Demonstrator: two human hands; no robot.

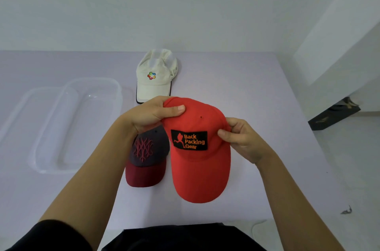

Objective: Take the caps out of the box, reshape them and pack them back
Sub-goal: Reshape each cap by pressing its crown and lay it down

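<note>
Pale lilac tabletop (257, 90) carried an emptied clear box (67, 125) at left, while left hand (151, 114) and right hand (242, 139) pinched the soft, light red cap (197, 160) by its crown sides, likely best there.

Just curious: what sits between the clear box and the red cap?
Head view: the grey-and-maroon cap lies there, partly hidden by the left hand gripping the red cap.
</note>
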